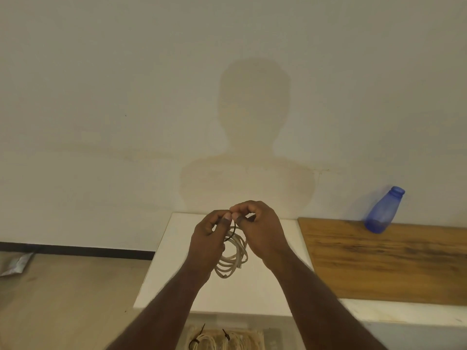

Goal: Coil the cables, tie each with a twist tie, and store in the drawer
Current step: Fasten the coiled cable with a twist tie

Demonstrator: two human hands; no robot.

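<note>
Nearest: drawer (271, 337) at bottom edge w/ two tied coils (222, 341) inside. Above it, white coil (233, 256) hangs over the white top (265, 294), a black tie (233, 229) looped thru its upper end. Left hand (209, 238) & right hand (260, 228) both pinch the tie ends, fingertips touching. Coil looks light, springy, prob. wants to unwind; best held at the tie point. Blue bottle (384, 210) on wood board (391, 261), well apart to the right.

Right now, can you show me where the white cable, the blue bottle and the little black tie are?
white cable (233, 261): head view, on the hanging loops of the coil.
blue bottle (382, 212): head view, on the middle of its body.
black tie (234, 228): head view, on the strand just below the fingertips.
</note>
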